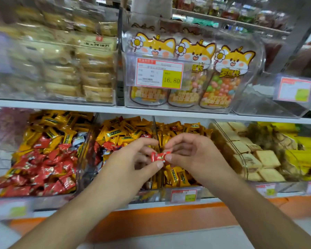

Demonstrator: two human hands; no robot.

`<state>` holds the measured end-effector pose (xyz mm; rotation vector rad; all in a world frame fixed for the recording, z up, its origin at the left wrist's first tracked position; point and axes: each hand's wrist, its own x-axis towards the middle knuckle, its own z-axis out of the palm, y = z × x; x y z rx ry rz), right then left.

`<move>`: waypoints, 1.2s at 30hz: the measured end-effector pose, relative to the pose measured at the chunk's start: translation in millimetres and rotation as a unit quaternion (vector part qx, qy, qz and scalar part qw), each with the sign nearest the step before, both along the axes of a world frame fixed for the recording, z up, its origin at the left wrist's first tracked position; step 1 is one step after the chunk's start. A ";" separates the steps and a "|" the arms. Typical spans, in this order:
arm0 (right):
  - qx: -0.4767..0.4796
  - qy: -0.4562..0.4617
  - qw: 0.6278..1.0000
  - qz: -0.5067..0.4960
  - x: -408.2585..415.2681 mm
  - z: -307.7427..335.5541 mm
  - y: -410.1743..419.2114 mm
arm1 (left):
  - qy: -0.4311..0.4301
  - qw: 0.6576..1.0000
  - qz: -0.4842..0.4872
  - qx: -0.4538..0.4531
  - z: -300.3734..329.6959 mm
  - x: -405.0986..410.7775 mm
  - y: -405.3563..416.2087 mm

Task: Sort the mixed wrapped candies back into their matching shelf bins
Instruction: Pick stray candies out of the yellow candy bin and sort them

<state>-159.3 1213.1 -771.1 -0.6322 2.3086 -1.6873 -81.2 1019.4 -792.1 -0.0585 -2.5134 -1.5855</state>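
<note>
Left bin (34, 192): red and yellow candies mixed. Left hand (133, 159) pinches one end of a red wrapped candy (159, 156); right hand (190, 153) pinches the other end. Candy held above the divider (157, 133) between middle bin (90, 159) and right bin (185, 190).

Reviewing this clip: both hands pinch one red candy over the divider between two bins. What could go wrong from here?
1. The red candy, pinched between the left hand and right hand, hangs right over the divider; released there, it may land among the yellow candies.
2. The left bin and the middle bin both hold red and yellow mixed, so its matching bin is easy to misjudge.
</note>
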 end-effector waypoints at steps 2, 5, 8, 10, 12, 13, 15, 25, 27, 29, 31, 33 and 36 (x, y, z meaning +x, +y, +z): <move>-0.015 -0.006 1.000 0.024 8.6 1.1 -13.3 | -0.017 1.000 0.008 0.020 8.9 7.7 -10.2; -0.002 -0.008 1.000 0.027 13.3 1.8 -26.9 | -0.015 0.996 0.077 -0.030 15.7 17.4 -39.9; 0.035 -0.005 0.999 -0.015 9.3 -1.1 -32.1 | 0.002 0.968 0.190 -0.166 21.9 25.7 -82.7; 0.052 -0.002 0.998 -0.032 5.2 -4.0 -32.7 | -0.006 0.942 0.238 -0.238 25.2 31.4 -109.4; 0.059 -0.003 0.998 -0.037 1.4 -7.4 -31.0 | -0.029 0.919 0.254 -0.300 23.9 34.0 -126.2; 0.059 -0.001 0.998 -0.039 -0.5 -8.9 -29.7 | -0.032 0.915 0.248 -0.317 21.1 33.1 -130.5; 0.061 0.010 0.997 -0.044 -4.3 -10.1 -25.1 | -0.025 0.922 0.219 -0.320 17.2 29.0 -128.5; 0.161 0.099 0.974 -0.125 -61.4 -30.1 61.0 | 0.023 0.951 -0.056 -0.304 -9.8 -0.4 -27.4; 0.229 0.131 0.959 -0.105 -64.2 -38.4 72.5 | 0.016 0.950 -0.091 -0.298 -16.1 -4.9 -10.6; 0.325 0.145 0.932 -0.070 -63.3 -41.9 78.0 | 0.008 0.948 -0.107 -0.298 -21.5 -7.5 -0.2; 0.394 0.136 0.908 -0.043 -63.0 -42.3 79.7 | -0.011 0.948 -0.111 -0.297 -23.8 -8.7 5.0; 0.429 0.122 0.895 -0.025 -64.9 -44.6 78.6 | -0.022 0.949 -0.111 -0.293 -24.0 -9.5 7.1; 0.442 0.122 0.888 -0.032 -71.3 -56.7 75.6 | -0.027 0.954 -0.111 -0.278 -22.4 -9.1 7.4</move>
